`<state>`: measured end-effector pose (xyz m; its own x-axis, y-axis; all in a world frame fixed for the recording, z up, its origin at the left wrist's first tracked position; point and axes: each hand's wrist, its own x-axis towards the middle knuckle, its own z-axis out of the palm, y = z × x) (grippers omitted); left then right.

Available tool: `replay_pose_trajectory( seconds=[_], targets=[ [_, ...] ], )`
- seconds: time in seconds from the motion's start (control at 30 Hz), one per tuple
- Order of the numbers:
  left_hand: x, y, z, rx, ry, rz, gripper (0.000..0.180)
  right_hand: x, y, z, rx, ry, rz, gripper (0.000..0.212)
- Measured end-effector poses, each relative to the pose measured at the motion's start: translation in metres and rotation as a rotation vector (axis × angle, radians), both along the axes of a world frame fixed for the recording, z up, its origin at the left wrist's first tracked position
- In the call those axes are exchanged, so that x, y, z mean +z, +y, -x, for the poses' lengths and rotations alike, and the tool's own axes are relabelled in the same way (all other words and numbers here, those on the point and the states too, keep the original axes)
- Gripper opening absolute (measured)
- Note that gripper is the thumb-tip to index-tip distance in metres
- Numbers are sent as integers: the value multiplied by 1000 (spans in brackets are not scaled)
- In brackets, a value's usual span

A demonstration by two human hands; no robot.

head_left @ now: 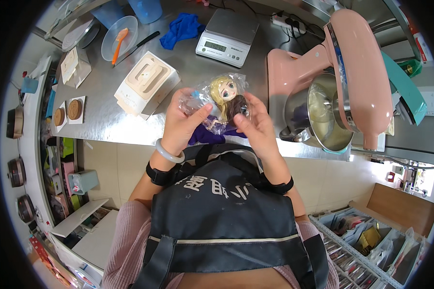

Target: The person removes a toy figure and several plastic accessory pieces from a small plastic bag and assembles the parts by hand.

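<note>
Between my hands, over the front edge of the metal table, is a blonde doll figure (225, 90) in a clear plastic bag. My left hand (187, 117) grips the bag's left side, the thumb pressed on the plastic. On the other side my right hand (256, 120) holds the bag next to a dark brown part, with its fingers curled round it. The doll's face points up. Below the bag, a purple cloth (207, 136) lies at the table edge, partly hidden by my hands.
A pink stand mixer (357, 72) with a steel bowl (296, 113) stands at right. Behind my hands is a white scale (229, 36); a blue cloth (182, 30) lies beside it. Cream boxes (152, 79), round cookies (74, 109) and a clear bowl (125, 30) with an orange spatula (119, 45) sit left.
</note>
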<state>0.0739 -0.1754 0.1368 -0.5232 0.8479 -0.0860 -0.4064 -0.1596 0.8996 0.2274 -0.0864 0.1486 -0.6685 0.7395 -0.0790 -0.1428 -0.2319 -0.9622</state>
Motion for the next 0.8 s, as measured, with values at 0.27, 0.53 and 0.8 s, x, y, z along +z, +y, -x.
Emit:
replay_pose_trajectory(
  seconds=[0.27, 0.53, 0.8],
  targets=[
    [-1, -2, 5, -41, -163, 15, 43, -8, 0, 2, -77, -36, -66, 61],
    [-8, -6, 8, -89, -136, -8, 46, -11, 4, -2, -314, -120, -88, 19],
    [-5, -7, 13, -96, -91, 25, 50, -7, 13, 0, -365, -54, -300, 21]
  ],
)
